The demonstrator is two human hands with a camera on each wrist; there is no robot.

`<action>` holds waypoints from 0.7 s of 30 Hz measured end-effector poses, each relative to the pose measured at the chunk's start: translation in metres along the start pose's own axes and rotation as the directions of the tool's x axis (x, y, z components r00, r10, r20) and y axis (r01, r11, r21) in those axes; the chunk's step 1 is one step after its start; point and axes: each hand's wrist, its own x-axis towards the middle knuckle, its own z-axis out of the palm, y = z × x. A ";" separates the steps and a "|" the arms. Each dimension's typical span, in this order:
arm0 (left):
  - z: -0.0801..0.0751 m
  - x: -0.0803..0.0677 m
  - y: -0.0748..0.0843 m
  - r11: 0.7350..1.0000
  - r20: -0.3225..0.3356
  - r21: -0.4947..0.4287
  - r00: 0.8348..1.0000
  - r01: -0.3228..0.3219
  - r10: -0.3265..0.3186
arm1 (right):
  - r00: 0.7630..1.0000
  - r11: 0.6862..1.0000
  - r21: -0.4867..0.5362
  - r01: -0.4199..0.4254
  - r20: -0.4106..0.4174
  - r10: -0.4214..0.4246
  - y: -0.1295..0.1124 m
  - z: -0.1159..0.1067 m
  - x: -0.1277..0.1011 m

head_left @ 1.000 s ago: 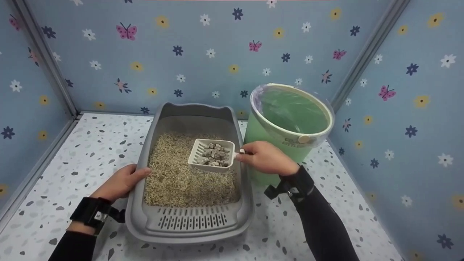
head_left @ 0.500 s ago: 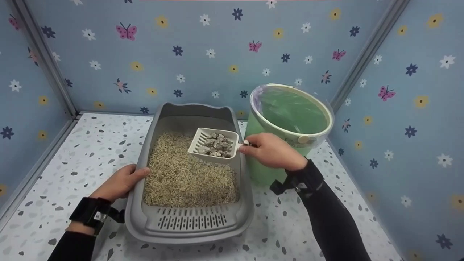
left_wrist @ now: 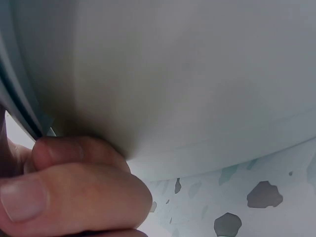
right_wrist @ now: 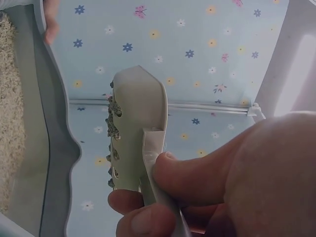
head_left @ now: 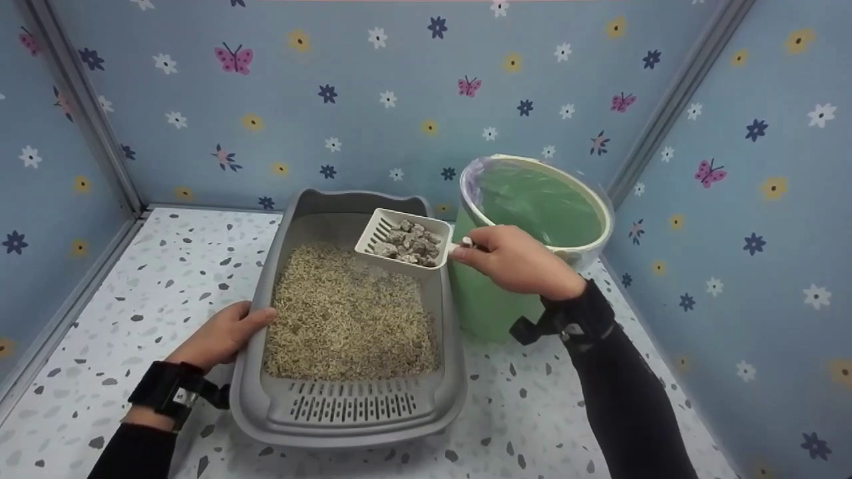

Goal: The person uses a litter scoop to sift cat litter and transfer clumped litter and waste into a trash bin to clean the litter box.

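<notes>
My right hand (head_left: 522, 261) grips the handle of a slotted, off-white litter scoop (head_left: 413, 265), thumb along the handle in the right wrist view. Several grey litter clumps (head_left: 407, 243) lie in the scoop, which hangs above the right rear part of a grey litter box (head_left: 359, 432). Tan granular litter (head_left: 346, 319) covers the box floor. On the box's left rim, my left hand (head_left: 219, 332) holds on, thumb over the top and fingers curled under the outer edge, as the left wrist view shows.
A green bin (head_left: 489, 313) with a cream rim and clear plastic liner stands against the litter box's right side. Flower-patterned blue panels (head_left: 373, 100) enclose the back and sides. The speckled white surface (head_left: 160, 266) lies under everything.
My right hand has lifted the loaded scoop and moved it back and to the right, nearer the green bin. My left hand stays on the box rim.
</notes>
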 end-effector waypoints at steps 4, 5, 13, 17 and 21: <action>0.000 0.000 0.001 1.000 -0.003 0.011 1.000 0.008 -0.008 | 0.999 0.999 -0.004 -0.032 -0.012 0.032 0.000 -0.012 0.000; 0.000 -0.001 0.001 1.000 -0.005 0.015 1.000 0.009 -0.009 | 0.999 0.999 -0.002 -0.042 -0.015 0.042 0.001 -0.016 0.000; 0.000 -0.002 0.002 1.000 -0.018 0.017 1.000 -0.002 0.003 | 0.994 0.994 -0.017 -0.107 -0.039 0.106 0.010 -0.039 -0.001; 0.000 -0.001 0.001 1.000 -0.016 0.023 1.000 0.001 -0.001 | 0.989 0.990 -0.030 -0.135 -0.074 0.132 0.017 -0.050 -0.001; 0.000 -0.002 0.000 1.000 -0.018 0.028 1.000 0.007 -0.007 | 0.980 0.985 -0.028 -0.171 -0.104 0.167 0.026 -0.059 -0.003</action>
